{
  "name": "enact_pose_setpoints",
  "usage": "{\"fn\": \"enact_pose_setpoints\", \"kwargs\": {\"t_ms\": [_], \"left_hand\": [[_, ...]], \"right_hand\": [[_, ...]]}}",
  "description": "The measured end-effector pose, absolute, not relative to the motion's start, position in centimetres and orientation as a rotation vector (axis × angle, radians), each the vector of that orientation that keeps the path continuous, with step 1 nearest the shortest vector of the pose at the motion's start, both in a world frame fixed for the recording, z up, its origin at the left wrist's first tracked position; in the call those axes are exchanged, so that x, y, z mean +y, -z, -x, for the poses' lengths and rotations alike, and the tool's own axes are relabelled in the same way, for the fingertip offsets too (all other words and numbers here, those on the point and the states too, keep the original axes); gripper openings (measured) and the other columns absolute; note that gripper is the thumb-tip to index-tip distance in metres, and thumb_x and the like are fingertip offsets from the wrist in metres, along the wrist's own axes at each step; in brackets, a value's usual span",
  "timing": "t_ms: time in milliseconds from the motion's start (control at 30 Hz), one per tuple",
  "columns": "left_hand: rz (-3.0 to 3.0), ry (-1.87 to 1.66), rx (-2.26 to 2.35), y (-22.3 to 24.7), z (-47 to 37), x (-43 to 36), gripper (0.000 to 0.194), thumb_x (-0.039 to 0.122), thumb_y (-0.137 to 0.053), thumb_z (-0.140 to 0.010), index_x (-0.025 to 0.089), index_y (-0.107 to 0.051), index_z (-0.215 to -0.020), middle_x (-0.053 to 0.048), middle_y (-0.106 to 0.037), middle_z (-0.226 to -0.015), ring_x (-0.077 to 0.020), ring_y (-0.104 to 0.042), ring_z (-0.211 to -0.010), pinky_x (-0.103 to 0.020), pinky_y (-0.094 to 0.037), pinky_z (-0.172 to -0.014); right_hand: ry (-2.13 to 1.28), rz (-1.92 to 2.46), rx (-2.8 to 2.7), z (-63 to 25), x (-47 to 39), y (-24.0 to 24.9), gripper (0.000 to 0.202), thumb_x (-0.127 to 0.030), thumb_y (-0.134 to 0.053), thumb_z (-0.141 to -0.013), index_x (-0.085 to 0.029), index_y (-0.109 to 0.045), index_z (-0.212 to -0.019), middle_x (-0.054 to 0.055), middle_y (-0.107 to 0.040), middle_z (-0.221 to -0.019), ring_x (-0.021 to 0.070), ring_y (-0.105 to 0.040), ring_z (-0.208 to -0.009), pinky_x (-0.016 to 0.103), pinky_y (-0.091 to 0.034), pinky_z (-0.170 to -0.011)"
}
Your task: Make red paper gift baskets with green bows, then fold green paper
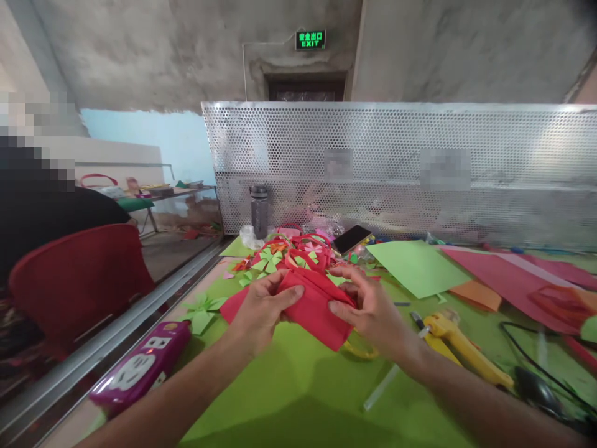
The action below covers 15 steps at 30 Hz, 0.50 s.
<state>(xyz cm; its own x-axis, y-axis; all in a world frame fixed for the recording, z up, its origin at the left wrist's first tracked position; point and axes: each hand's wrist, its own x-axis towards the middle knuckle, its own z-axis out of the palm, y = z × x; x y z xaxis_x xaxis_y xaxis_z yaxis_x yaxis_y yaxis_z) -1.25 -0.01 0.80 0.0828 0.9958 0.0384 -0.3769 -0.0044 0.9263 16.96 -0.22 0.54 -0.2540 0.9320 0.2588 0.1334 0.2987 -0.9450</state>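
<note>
A red folded piece [317, 311], like a small felt or paper bag with a looped handle at its top, is held up over the green table surface [298, 398]. My left hand [261, 308] pinches its left side, thumb on the front face. On the right side, my right hand [368, 311] holds the edge between thumb and fingers. Behind the piece lie red bags with handles and green paper flowers [268, 258]. Another green flower [203, 311] lies left of my left hand.
A purple power strip [140, 367] lies at the left edge. To the right are a yellow glue gun [466, 348], a clear glue stick [380, 389], a black cable and coloured sheets [420, 267]. A phone [353, 238] and bottle [259, 211] stand farther back. A person sits at left.
</note>
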Motion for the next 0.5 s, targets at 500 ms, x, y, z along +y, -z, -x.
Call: {"fn": "enact_pose_setpoints", "kwargs": {"t_ms": [500], "left_hand": [[-0.882, -1.539, 0.729, 0.1, -0.5, -2.3, 0.047, 0.016, -0.075, -0.069, 0.026, -0.046, -0.105, 0.002, -0.066, -0.088, -0.0145, -0.065, -0.073, -0.035, -0.056, -0.072]], "right_hand": [[-0.619, 0.951, -1.52, -16.1, 0.2, 2.2, 0.036, -0.029, -0.055, -0.081, -0.021, -0.045, -0.115, 0.012, -0.057, -0.117, 0.0238, -0.058, -0.105, 0.042, -0.051, -0.087]]}}
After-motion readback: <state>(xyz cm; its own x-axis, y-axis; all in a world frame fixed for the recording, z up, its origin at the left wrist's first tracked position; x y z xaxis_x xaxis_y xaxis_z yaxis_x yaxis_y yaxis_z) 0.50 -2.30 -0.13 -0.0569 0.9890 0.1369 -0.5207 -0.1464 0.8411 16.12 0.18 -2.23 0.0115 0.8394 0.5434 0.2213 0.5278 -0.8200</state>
